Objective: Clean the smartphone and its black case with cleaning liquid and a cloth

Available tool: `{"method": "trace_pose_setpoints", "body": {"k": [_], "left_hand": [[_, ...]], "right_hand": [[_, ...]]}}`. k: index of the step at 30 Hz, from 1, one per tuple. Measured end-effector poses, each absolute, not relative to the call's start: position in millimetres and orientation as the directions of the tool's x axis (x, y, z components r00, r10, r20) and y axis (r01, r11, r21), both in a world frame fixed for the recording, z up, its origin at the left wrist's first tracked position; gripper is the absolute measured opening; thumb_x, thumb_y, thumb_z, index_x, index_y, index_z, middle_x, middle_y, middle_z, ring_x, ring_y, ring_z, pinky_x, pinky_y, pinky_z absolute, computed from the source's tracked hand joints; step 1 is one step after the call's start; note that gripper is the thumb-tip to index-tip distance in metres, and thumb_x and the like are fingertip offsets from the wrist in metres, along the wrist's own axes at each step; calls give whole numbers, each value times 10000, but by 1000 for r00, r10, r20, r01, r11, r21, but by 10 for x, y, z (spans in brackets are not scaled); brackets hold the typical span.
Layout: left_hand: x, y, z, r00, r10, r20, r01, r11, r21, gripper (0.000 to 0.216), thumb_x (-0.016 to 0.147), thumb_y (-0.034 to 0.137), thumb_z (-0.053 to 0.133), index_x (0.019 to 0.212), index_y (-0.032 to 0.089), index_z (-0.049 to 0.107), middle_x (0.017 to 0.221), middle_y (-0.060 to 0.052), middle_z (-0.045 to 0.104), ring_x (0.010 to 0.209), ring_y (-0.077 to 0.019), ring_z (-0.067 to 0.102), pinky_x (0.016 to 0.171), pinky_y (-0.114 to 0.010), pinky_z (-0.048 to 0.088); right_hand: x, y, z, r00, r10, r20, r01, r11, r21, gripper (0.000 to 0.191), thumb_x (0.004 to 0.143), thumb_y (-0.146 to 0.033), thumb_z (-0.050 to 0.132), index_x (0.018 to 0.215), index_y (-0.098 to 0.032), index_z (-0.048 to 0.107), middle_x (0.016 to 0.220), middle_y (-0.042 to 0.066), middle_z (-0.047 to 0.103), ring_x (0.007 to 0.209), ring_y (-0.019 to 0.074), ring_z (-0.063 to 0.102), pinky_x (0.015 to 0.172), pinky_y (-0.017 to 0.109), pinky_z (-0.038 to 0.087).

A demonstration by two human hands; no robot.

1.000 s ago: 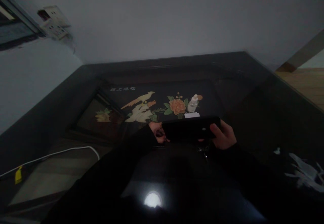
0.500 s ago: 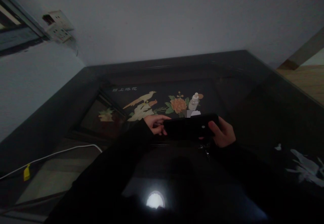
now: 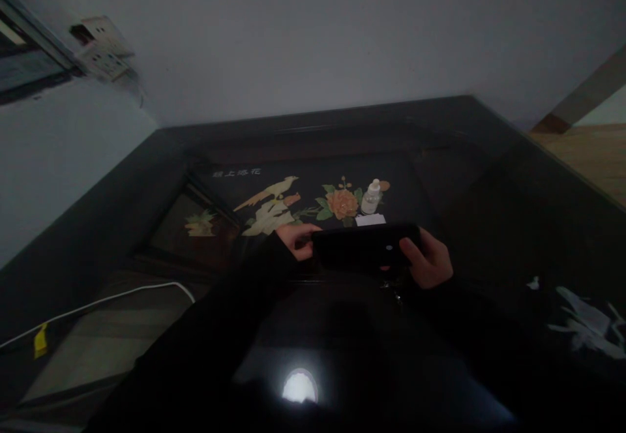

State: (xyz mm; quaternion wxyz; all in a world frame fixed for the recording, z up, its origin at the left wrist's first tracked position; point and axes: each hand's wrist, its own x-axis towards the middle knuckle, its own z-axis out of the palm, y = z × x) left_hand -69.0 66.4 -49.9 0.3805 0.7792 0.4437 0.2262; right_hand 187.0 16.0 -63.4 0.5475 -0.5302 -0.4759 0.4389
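Both hands hold a flat black oblong thing (image 3: 357, 245) level above the glossy dark table. A small light round spot shows near its right end; in this dim light I cannot tell its exact kind. My left hand (image 3: 297, 238) is closed at its left end, fingertips partly hidden. At the other end, my right hand (image 3: 428, 260) grips it with the thumb on the near face and the other fingers behind. Just beyond it stands a small clear bottle (image 3: 372, 198) with a white cap and label, beside a white piece of paper (image 3: 370, 220) that is partly covered.
The black table (image 3: 440, 136) bears a bird-and-flower picture (image 3: 342, 204) and meets a pale wall (image 3: 293, 42). Small shiny metal pieces (image 3: 394, 289) lie near my right wrist. A white cable (image 3: 107, 297) with a yellow tag (image 3: 40, 340) runs at left. Wall sockets (image 3: 105, 48) hang upper left.
The view has shifted slightly, so everything sits a little further left. My left fingers look more closed at the black thing's end. Both hands keep their hold.
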Motion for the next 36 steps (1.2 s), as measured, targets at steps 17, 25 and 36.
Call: {"method": "trace_pose_setpoints", "body": {"k": [17,25,36], "left_hand": [[-668,646,-648,527,845,84,549,-415,725,320,704,191,414,996,139,534,599,51,462,515,-64,410,547,-164,338],[-653,643,-668,533,839,107,447,-387,806,279,729,226,407,959,125,529,610,29,543,560,-74,496,564,-168,357],[-666,608,-709,533,844,-63,244,-82,966,349,706,290,536,999,106,573,632,5,593,590,-86,594,563,-158,426]], "right_hand": [[1865,214,-713,190,974,-120,-179,-86,-980,410,636,-468,687,913,-174,616,690,20,624,516,172,603,311,249,494],[1875,223,-702,157,976,-151,-210,-117,-971,411,663,-464,667,944,-172,597,663,-2,607,427,137,559,345,298,522],[1887,202,-726,188,979,-73,-96,-56,-994,359,670,-471,660,881,-188,590,627,-11,572,447,137,555,299,238,478]]}}
